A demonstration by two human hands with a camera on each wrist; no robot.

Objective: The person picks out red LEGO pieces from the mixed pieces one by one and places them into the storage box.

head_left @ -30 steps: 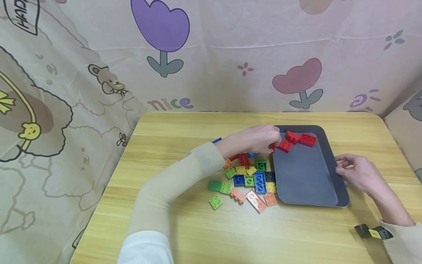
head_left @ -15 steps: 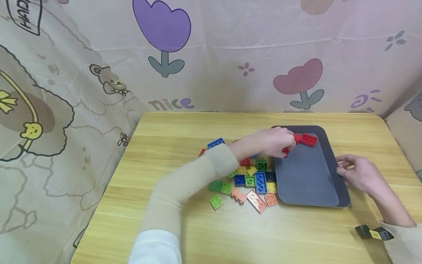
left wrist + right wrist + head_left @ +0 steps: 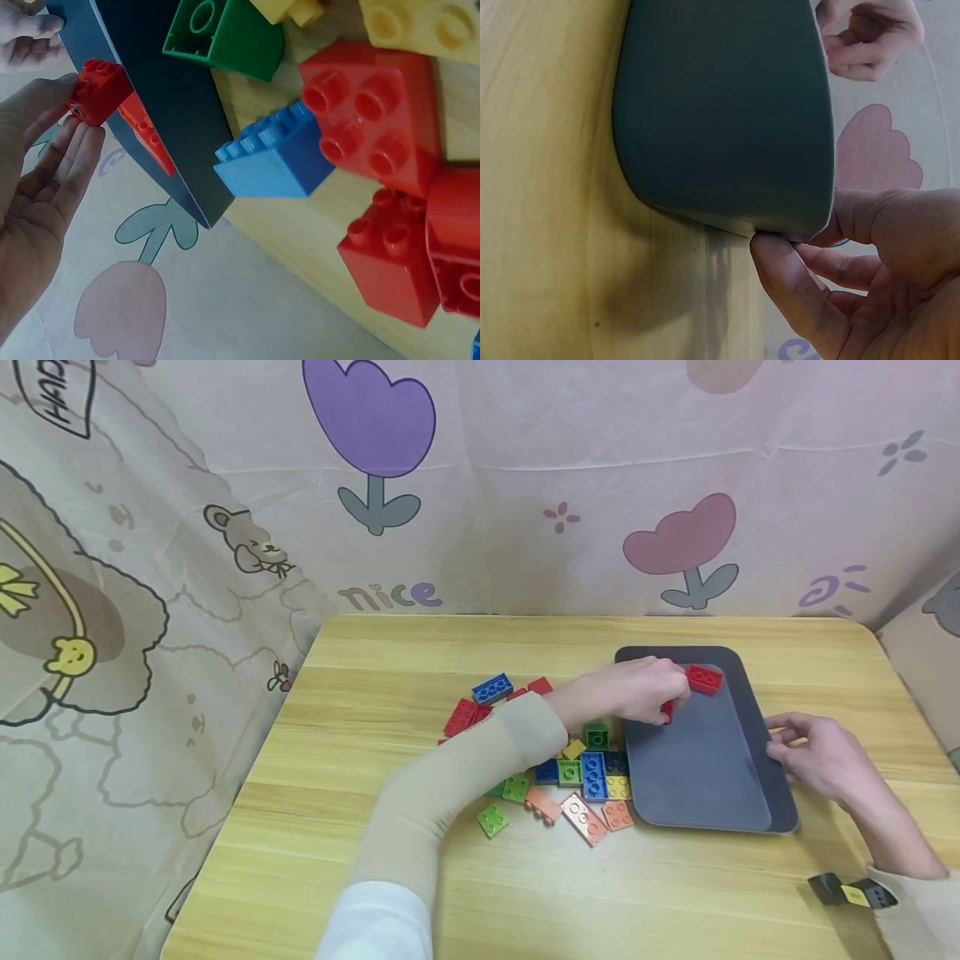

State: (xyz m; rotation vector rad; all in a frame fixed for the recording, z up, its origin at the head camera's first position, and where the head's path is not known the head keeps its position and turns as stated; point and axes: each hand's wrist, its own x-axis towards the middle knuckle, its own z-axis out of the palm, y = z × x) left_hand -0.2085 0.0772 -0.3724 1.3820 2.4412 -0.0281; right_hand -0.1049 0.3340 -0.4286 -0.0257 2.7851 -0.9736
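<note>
My left hand [image 3: 651,687] is over the upper left part of a dark grey tray [image 3: 701,777], pinching a red toy brick [image 3: 100,91] between thumb and fingers in the left wrist view. Inside the tray's far end lies another red brick [image 3: 706,678]; the left hand hides what else is there in the head view. At the tray's right side my right hand [image 3: 813,752] pinches the rim. The right wrist view shows its thumb [image 3: 776,259] against the tray wall.
Left of the tray, loose bricks are scattered: a blue one [image 3: 492,688], red ones [image 3: 459,717], a dark green one [image 3: 597,735], a light green one [image 3: 492,820] and an orange plate [image 3: 584,818]. My left sleeve [image 3: 450,785] covers part of the pile. A printed cloth [image 3: 480,527] hangs behind the table.
My left hand has moved right and slightly nearer, from the tray's left edge to over its inside, with the red brick. The right hand stays on the rim.
</note>
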